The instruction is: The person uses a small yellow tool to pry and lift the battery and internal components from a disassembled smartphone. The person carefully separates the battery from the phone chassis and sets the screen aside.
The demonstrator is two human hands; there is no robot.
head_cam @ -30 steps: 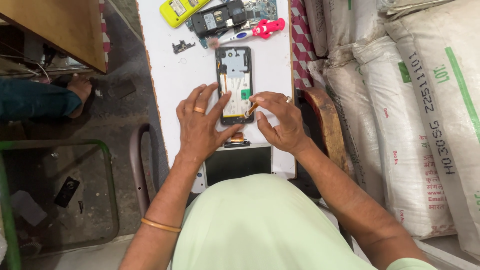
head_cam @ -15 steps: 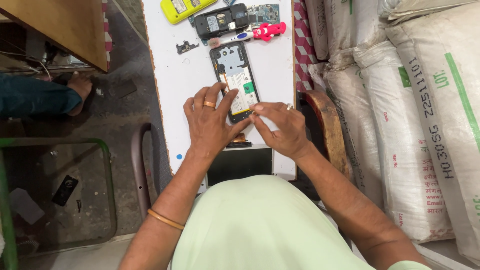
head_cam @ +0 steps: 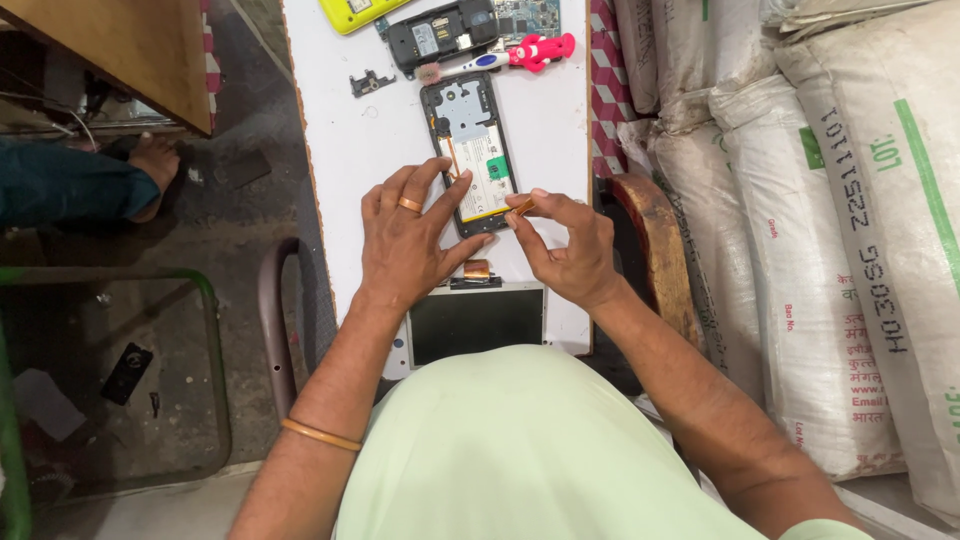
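Pinching a thin orange strip (head_cam: 523, 207) between thumb and forefinger, the right hand (head_cam: 567, 250) is hovering just beside the lower right corner of the opened phone (head_cam: 473, 152), and that grip is looking tight and precise. The left hand (head_cam: 408, 240) is grasping nothing: its fingers are spread, with the fingertips pressing down on the phone's lower left edge to pin it flat on the white table (head_cam: 345, 150). Doing this well, I'd say, is calling for a gentle, low pull on that strip, keeping it from creasing, while the other hand is bracing the body against sliding. Nearest the person, a dark flat screen panel (head_cam: 474, 320) is lying at the table's edge, with a small copper-coloured part (head_cam: 476, 269) just beyond it. The phone itself is lying face down near the middle of the table, back cover off, showing a grey metal plate at the top and a pale battery with a green patch below. Farther off, a small black bracket (head_cam: 371, 81), a second dark handset (head_cam: 443, 30), a yellow casing (head_cam: 355, 12) and a red-handled tool (head_cam: 525, 52) are sitting at the far end.
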